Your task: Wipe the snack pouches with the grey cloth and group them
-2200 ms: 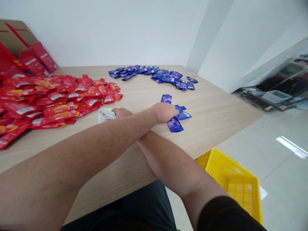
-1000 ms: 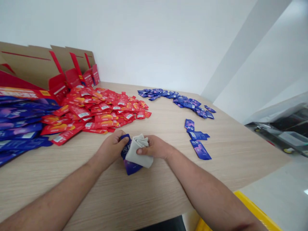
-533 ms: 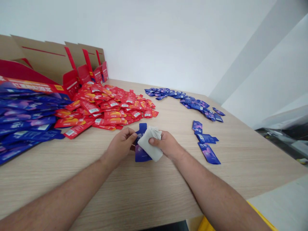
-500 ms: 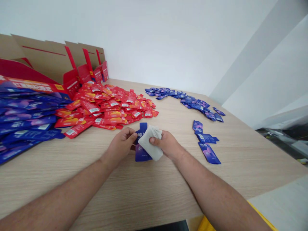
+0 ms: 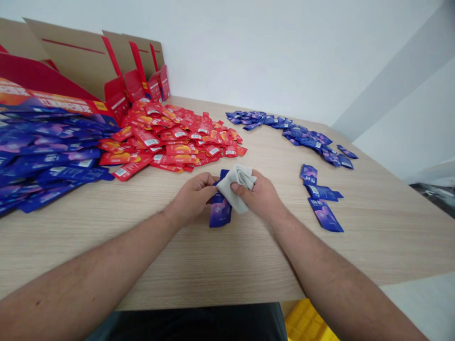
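A blue sachet (image 5: 220, 211) lies near the middle of the wooden table (image 5: 227, 265), and my left hand (image 5: 192, 199) pinches its left edge. My right hand (image 5: 261, 196) is closed on a folded white cloth (image 5: 236, 184) that is pressed against the upper part of the sachet. Both hands meet over the sachet, thumbs toward each other.
A heap of red sachets (image 5: 177, 139) lies behind the hands, with a stack of blue sachets (image 5: 42, 156) at the left. Cardboard boxes (image 5: 81, 66) stand at the back left. More blue sachets (image 5: 295, 132) curve along the far side, three (image 5: 322, 199) lie to the right. A yellow crate (image 5: 309, 324) sits below the table edge.
My left hand fetched a blue sachet from the right and brought it to the middle. The cloth in my right hand has moved across the sachet. The camera tilted down slightly.
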### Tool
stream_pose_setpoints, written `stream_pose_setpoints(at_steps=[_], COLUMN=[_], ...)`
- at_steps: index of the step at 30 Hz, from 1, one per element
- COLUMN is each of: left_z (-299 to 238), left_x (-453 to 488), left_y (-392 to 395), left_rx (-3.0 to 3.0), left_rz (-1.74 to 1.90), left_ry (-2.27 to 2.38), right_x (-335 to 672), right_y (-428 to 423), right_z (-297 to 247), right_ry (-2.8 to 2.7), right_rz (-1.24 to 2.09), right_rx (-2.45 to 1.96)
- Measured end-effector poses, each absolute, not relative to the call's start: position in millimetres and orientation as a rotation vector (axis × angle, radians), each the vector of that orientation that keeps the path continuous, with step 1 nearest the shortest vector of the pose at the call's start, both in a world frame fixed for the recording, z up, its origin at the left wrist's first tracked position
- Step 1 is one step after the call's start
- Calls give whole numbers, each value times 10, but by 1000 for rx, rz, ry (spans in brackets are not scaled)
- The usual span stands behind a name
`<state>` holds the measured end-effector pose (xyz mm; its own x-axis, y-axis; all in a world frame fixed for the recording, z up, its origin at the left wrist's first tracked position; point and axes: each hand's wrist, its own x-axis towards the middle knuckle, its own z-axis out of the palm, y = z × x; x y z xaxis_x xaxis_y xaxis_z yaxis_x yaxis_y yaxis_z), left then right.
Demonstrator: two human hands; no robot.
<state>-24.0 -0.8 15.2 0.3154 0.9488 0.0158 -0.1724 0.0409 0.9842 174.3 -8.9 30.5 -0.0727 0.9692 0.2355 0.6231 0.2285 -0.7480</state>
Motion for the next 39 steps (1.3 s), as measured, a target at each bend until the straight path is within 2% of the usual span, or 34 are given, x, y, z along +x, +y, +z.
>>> stream_pose_setpoints(at_steps=[11,39], left_z=[89,80], left_x=[-302,-293], left_y=[18,3], left_rx=[1607,1636], left_rz=[877,913], left_ry=[919,1003], right_x=[1740,1759], right_y=[-79,-52], right_z=[254,205], right_ry=[-1788,-1762], right_rz=[788,756], right_rx=[-1376,-1407])
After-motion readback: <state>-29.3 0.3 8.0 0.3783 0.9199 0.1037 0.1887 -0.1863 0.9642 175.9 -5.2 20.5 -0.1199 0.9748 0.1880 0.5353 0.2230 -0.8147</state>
